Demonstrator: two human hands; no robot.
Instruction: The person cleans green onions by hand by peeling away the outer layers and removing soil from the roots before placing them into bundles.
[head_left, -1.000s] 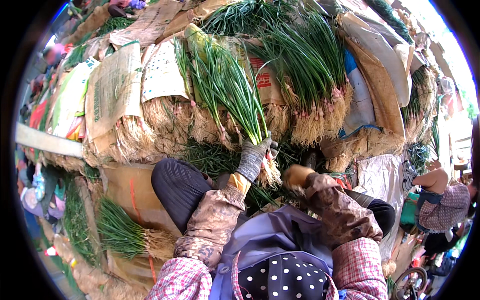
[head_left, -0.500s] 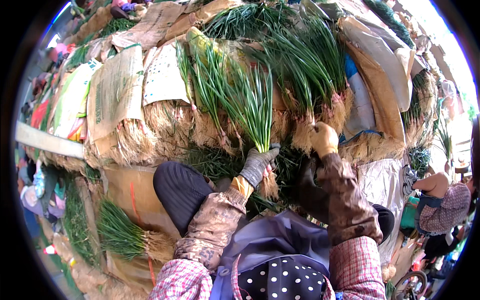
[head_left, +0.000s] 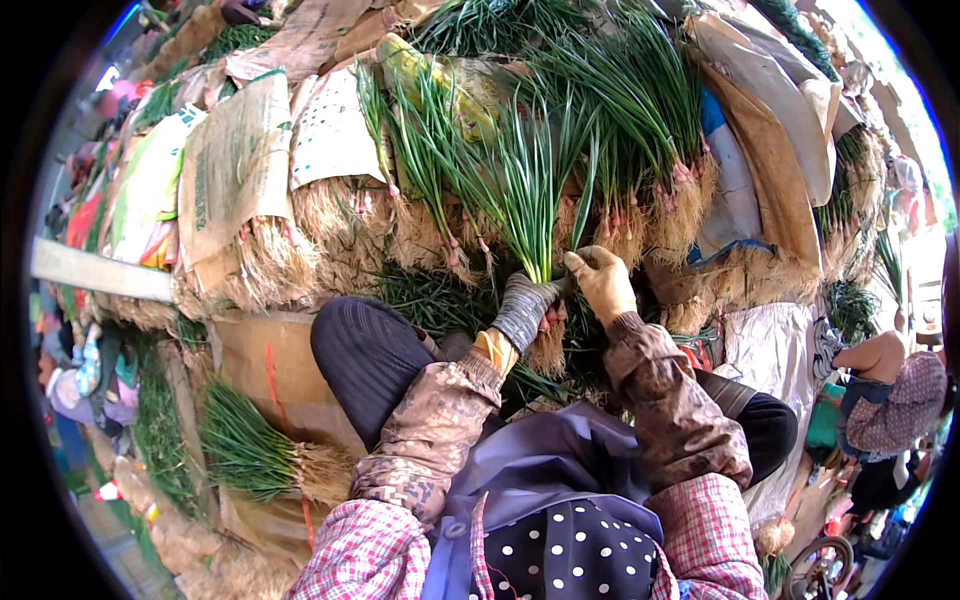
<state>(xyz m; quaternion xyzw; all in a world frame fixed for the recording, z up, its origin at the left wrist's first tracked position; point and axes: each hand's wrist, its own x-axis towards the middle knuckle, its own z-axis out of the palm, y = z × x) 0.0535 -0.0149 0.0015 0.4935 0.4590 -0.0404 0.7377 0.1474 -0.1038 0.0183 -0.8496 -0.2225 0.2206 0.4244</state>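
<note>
My left hand (head_left: 530,305), in a grey glove, is closed round the lower stems of a bunch of spring onions (head_left: 533,200). Their green leaves fan up and away from me; pinkish bulbs and pale roots hang below the fist. Close to its right, my right hand (head_left: 603,285) in a tan glove pinches with thumb and forefinger at the lower end of a single spring onion (head_left: 585,195) leaning against the bunch. What lies inside the right palm is hidden. Just beyond is a heap of loose spring onions (head_left: 640,110), roots toward me.
Sacking (head_left: 240,150) covers rows of rooted stock on the far left. A tied bundle of spring onions (head_left: 245,445) lies at my left on brown sheeting. Pale plastic sheeting (head_left: 770,350) is on my right, near another person (head_left: 890,400) sitting. A white bar (head_left: 100,270) crosses the left.
My right hand has come back from the heap's roots toward my left hand, bringing a spring onion beside the held bunch. The left hand keeps its grip, slightly shifted right.
</note>
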